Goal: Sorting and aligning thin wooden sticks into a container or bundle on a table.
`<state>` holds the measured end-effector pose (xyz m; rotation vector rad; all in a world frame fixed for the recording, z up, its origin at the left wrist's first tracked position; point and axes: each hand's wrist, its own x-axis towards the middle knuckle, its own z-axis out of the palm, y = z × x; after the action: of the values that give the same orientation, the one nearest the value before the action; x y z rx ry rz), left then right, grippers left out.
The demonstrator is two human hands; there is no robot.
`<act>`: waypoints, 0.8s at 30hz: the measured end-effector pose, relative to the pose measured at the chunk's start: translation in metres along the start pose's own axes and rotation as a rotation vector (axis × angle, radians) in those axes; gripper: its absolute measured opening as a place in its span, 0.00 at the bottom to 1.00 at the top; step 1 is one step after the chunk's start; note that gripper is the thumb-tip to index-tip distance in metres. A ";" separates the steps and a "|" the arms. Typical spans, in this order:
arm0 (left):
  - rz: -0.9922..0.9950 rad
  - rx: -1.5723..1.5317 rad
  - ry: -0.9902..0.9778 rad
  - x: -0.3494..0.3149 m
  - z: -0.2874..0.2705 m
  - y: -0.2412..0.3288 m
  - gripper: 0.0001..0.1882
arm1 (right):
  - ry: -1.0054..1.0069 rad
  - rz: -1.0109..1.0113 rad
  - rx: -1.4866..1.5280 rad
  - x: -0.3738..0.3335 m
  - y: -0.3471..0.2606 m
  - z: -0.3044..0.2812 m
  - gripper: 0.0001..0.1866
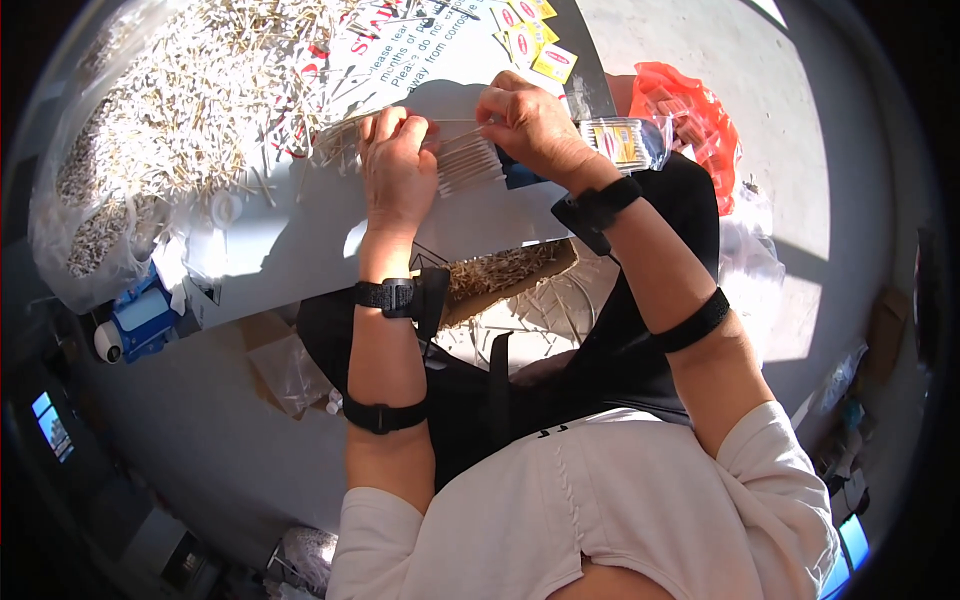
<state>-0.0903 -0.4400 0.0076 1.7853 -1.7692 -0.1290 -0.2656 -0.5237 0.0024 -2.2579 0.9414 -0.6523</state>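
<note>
Both of my hands are over the near part of the table. My left hand (400,170) is closed, its fingertips pinching thin cotton swabs; more loose swabs poke out to its left. My right hand (530,125) is closed too, with fingertips at the other end of a thin swab stick (456,121) stretched between the hands. Just below, a row of cotton swabs (470,167) lies side by side on the table. Right of my right wrist is a clear pack of cotton swabs (618,143) with a yellow card inside. My fingers hide the exact grip.
A large heap of loose cotton swabs (190,110) spreads at the left in a clear plastic bag (62,235). Yellow cards (553,62) lie at the far edge. A red plastic bag (720,130) stands right. Between my legs sits a cardboard box (548,268) of swabs. A blue box (145,318) is at left.
</note>
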 end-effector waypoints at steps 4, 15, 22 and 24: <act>-0.010 -0.008 -0.027 -0.001 -0.002 0.000 0.07 | -0.023 0.030 0.029 0.000 -0.002 0.000 0.04; 0.055 -0.005 -0.050 0.002 -0.004 -0.005 0.08 | 0.074 -0.247 -0.206 0.001 -0.007 0.001 0.04; 0.065 0.014 -0.044 0.008 -0.005 0.002 0.05 | 0.206 0.044 0.019 -0.007 -0.007 0.003 0.09; 0.055 0.005 0.010 0.010 -0.005 0.001 0.06 | 0.295 0.211 0.279 -0.006 -0.010 0.009 0.10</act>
<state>-0.0875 -0.4477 0.0157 1.7359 -1.8110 -0.0931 -0.2594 -0.5107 0.0016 -1.8199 1.1321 -0.9722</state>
